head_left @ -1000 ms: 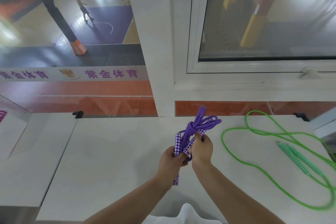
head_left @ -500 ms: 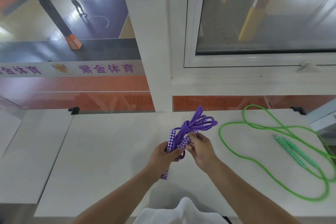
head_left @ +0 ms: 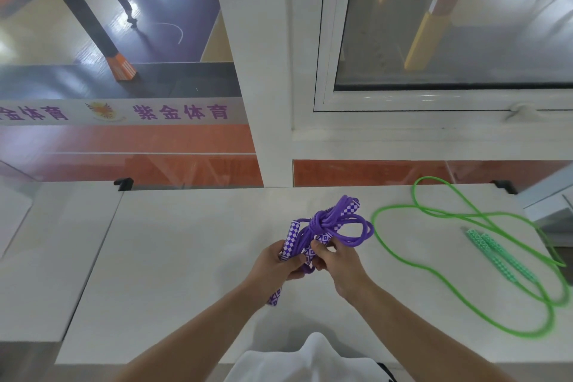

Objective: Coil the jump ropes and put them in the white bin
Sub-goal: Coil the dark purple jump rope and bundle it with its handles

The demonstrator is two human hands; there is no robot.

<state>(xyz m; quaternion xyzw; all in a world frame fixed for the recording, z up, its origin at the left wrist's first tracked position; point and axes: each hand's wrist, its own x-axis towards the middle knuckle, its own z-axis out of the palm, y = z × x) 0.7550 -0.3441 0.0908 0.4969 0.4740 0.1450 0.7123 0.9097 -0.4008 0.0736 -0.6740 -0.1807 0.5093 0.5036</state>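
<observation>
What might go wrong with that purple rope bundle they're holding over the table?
The loops of the purple jump rope stick out loosely past the knot, so the coil could spring apart if the right hand or left hand eases its grip. The green jump rope lies uncoiled close by and could snag those loops.

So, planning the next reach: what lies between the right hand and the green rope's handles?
In the head view, between the right hand and the green handles: bare table, crossed by one green rope strand.
</observation>
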